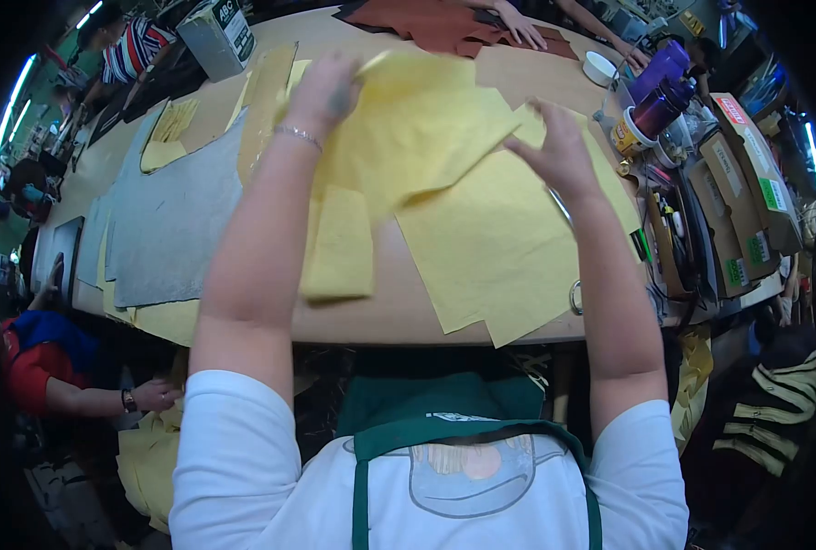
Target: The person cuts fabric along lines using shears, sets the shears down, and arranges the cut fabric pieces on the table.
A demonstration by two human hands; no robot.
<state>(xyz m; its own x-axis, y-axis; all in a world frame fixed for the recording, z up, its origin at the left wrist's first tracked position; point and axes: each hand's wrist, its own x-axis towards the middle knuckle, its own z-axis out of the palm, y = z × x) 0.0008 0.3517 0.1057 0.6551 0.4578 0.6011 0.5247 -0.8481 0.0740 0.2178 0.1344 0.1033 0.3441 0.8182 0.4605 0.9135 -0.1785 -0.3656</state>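
Observation:
My left hand (330, 92), blurred by motion, grips the left edge of a large yellow sheet (417, 128) that looks like thin leather or cloth. The sheet is lifted off the table and also smeared by motion. My right hand (562, 151) hovers at the sheet's right corner, thumb and fingers spread apart; whether it touches the corner I cannot tell. Beneath lie more yellow sheets (481, 247), overlapping and reaching past the table's front edge. A folded yellow piece (339, 247) rests below my left hand. Scissors (575, 295) show partly behind my right forearm.
Grey sheets (179, 220) lie on the table (394, 312) at left. A tin can (217, 41) stands behind them. Across the table, another person's hand (522, 27) rests on brown leather (417, 23). Bottles (664, 105), a tub (629, 133) and cardboard boxes (728, 202) crowd the right.

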